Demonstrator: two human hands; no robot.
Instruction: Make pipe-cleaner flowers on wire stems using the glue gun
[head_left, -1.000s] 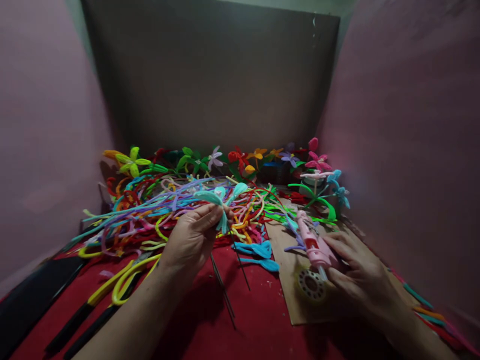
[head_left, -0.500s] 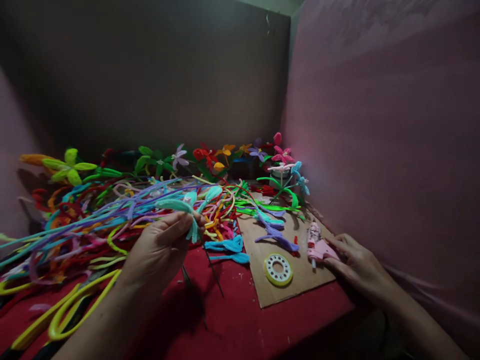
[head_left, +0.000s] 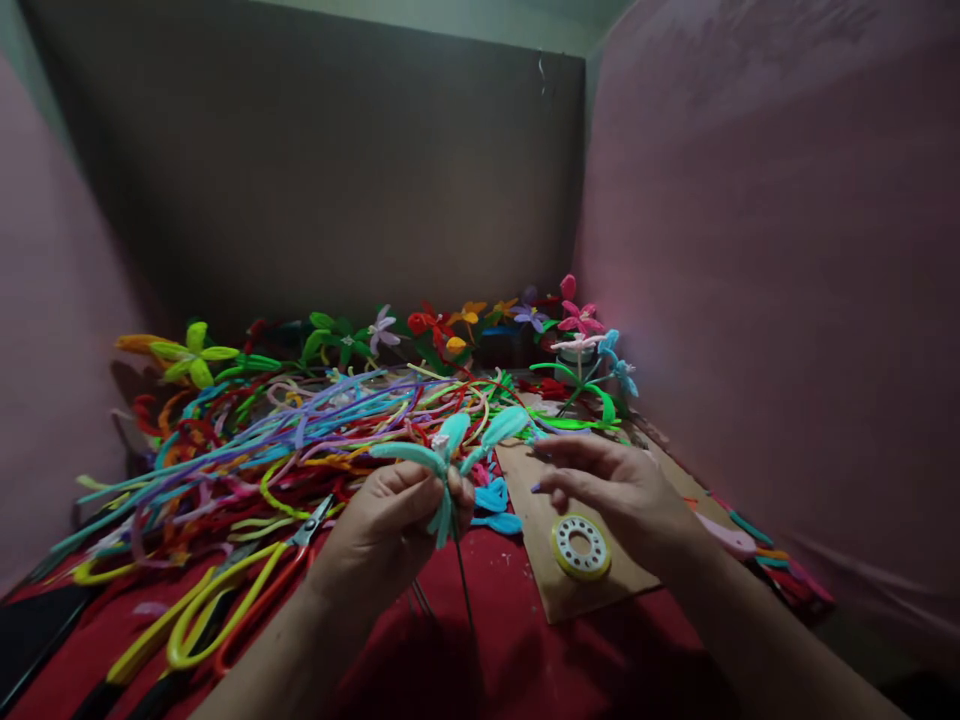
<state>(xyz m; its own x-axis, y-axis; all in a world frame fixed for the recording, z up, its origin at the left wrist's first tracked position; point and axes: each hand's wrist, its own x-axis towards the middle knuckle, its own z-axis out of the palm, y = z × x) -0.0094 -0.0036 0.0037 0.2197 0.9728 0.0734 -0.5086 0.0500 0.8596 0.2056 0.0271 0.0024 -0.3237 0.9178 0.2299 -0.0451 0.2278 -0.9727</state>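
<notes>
— Grip?
— Left hand (head_left: 386,520) pinches the teal flower (head_left: 450,445) at its base, above the red cloth (head_left: 540,650). Right hand (head_left: 622,490) is empty, fingers loose, just beside it.
— Step?
— Judged: petal assembly. Any next move needs that pinch kept steady.

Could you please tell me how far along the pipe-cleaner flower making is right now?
Done: a row of finished flowers stands at the back. In hand: the left hand pinches a teal flower on its wire stem, the right hand open beside it. Left: blue petals lie loose by the cardboard, and a big pile of pipe cleaners is unshaped.
</notes>
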